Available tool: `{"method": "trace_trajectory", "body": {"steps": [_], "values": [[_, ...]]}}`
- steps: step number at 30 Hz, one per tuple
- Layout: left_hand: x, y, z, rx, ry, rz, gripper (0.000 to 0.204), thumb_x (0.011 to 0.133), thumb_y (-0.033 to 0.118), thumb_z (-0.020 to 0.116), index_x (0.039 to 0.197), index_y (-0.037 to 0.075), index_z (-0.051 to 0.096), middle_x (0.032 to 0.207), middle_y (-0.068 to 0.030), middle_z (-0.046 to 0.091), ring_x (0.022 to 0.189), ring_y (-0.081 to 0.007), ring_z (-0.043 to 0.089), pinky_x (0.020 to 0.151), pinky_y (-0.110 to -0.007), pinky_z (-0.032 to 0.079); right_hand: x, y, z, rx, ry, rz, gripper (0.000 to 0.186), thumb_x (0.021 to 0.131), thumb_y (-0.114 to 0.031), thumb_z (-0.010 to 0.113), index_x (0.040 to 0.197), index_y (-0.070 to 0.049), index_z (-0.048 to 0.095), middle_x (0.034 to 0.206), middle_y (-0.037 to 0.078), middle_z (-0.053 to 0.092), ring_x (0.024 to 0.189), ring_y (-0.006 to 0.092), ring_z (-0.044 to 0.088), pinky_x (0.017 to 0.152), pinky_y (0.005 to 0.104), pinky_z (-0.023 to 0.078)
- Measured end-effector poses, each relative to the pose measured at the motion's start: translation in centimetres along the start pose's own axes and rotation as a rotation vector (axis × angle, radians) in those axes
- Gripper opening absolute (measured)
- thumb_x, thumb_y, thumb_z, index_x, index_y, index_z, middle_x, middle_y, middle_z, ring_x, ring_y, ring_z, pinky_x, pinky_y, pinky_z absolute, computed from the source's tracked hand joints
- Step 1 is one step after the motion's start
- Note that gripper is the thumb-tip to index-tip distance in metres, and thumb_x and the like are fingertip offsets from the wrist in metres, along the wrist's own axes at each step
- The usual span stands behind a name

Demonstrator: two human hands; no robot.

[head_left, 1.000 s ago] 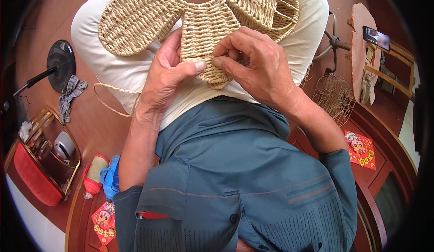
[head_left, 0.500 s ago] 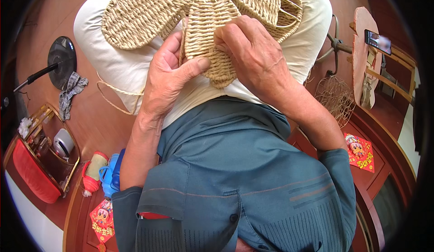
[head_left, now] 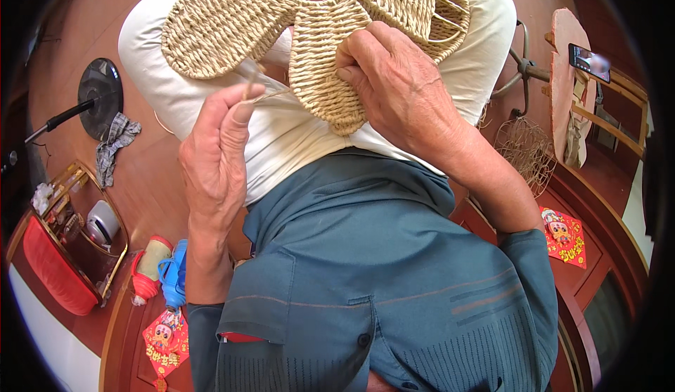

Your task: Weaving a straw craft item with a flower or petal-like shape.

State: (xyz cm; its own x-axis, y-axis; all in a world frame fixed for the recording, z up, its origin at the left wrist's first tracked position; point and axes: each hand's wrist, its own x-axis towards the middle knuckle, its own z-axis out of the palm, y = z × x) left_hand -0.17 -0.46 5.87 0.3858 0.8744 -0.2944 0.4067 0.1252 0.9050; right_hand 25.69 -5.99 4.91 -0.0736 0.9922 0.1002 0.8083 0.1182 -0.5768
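Reddish-brown floor [head_left: 148, 181] all round; we sit with the work on our lap [head_left: 281, 132], pale trousers under it.

Left hand [head_left: 214, 160]: narrow pinch grip, thumb and forefinger closed on a thin straw strand [head_left: 264, 97] that runs taut to the left edge of the middle lobe. Looks held out sideways to keep tension on the strand.

Right hand [head_left: 401, 90]: fingers curled over the right edge of the same lobe, pressing it down on the lap. Reads as a clamp so the weave doesn't shift under the pull.

The woven straw piece [head_left: 232, 26] has flat lobes fanning from a round opening at the far edge of the lap; the far-right lobe shows bare spokes.

Room: lap edges are close, the piece overhangs the left thigh. Left of us there's open floor, then a rag [head_left: 116, 142], a dark round base with a pole [head_left: 98, 97], a red-edged basket [head_left: 63, 251]. Right side is tighter: a wire-like mesh [head_left: 524, 153], a wooden chair with a phone [head_left: 589, 61].
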Motion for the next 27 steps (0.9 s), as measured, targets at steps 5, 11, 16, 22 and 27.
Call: {"method": "trace_trajectory", "body": {"steps": [5, 11, 16, 22, 27], "values": [[0.5, 0.4, 0.6, 0.214, 0.036, 0.267, 0.015, 0.103, 0.010, 0.076, 0.117, 0.003, 0.081, 0.084, -0.0052, 0.069, 0.074, -0.0088, 0.062, 0.070, -0.026, 0.050, 0.1, 0.0, 0.0, 0.033, 0.019, 0.001, 0.010, 0.101, -0.010, 0.068, 0.106, -0.004, 0.061, 0.100, 0.016, 0.060, 0.096, 0.0382, 0.063, 0.085, 0.0483, 0.051], [1.1, 1.5, 2.7, 0.318, 0.072, 0.306, 0.013, 0.094, -0.001, 0.080, 0.106, 0.003, 0.080, 0.089, -0.0060, 0.070, 0.076, -0.0136, 0.064, 0.067, -0.029, 0.051, 0.0, 0.2, 0.3, 0.042, 0.039, -0.004, 0.009, 0.101, -0.010, 0.068, 0.104, -0.004, 0.062, 0.100, 0.015, 0.061, 0.095, 0.0374, 0.063, 0.084, 0.0483, 0.052], [1.5, 0.4, 4.2, 0.341, 0.107, 0.432, 0.023, 0.089, -0.005, 0.080, 0.110, 0.005, 0.078, 0.096, -0.0081, 0.068, 0.082, -0.0202, 0.068, 0.070, -0.036, 0.055, 0.0, 0.4, 0.4, 0.037, 0.031, -0.009, 0.010, 0.100, -0.009, 0.067, 0.102, -0.002, 0.061, 0.098, 0.016, 0.061, 0.095, 0.0375, 0.064, 0.086, 0.0488, 0.053], [1.6, -0.1, 3.9, 0.494, 0.043, 0.613, 0.032, 0.086, -0.007, 0.079, 0.115, 0.007, 0.077, 0.100, -0.0092, 0.066, 0.087, -0.0277, 0.069, 0.076, -0.040, 0.057, -0.1, 0.7, 0.4, 0.055, 0.024, -0.028, 0.010, 0.100, -0.008, 0.065, 0.101, 0.001, 0.060, 0.095, 0.018, 0.060, 0.094, 0.0382, 0.065, 0.087, 0.0491, 0.054], [1.5, -0.4, 3.5, 0.582, 0.031, 0.680, 0.038, 0.084, -0.006, 0.077, 0.119, 0.009, 0.078, 0.101, -0.0078, 0.066, 0.087, -0.0259, 0.068, 0.075, -0.039, 0.056, -0.2, 0.9, 0.7, 0.084, 0.055, -0.019, 0.009, 0.099, -0.008, 0.068, 0.102, -0.003, 0.061, 0.098, 0.014, 0.060, 0.095, 0.0368, 0.063, 0.084, 0.0486, 0.052]]}}
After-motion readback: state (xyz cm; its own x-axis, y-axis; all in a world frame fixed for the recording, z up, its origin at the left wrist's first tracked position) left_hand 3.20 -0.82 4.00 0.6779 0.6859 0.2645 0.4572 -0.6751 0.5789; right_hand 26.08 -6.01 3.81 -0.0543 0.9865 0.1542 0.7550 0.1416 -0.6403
